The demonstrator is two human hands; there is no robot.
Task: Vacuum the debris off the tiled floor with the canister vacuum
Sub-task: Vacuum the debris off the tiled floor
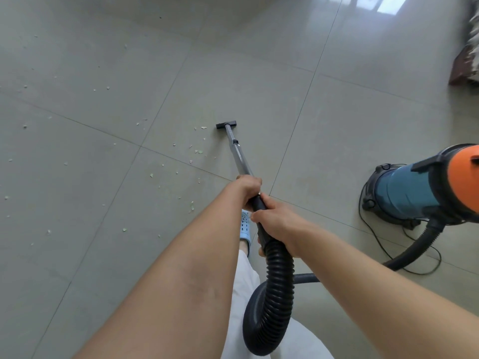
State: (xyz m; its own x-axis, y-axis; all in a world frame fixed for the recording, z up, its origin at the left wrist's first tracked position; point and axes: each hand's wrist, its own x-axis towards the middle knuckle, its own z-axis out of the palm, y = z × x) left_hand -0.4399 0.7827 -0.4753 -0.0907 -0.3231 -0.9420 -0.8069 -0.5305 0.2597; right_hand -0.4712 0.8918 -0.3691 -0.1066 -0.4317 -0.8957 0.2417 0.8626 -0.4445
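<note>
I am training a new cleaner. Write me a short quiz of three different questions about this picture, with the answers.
1. True or false: the floor nozzle rests on the tiled floor.
2. Most of the debris lies on which side of the metal tube? A) left B) right C) behind the canister vacuum
3. Fill in: both hands grip the ____.

Key
1. True.
2. A.
3. Black handle at the top of the tube, where the ribbed hose joins it; the left hand is further down it than the right hand.

Head camera, looking steeply down (wide-angle) at floor [259, 86].
</note>
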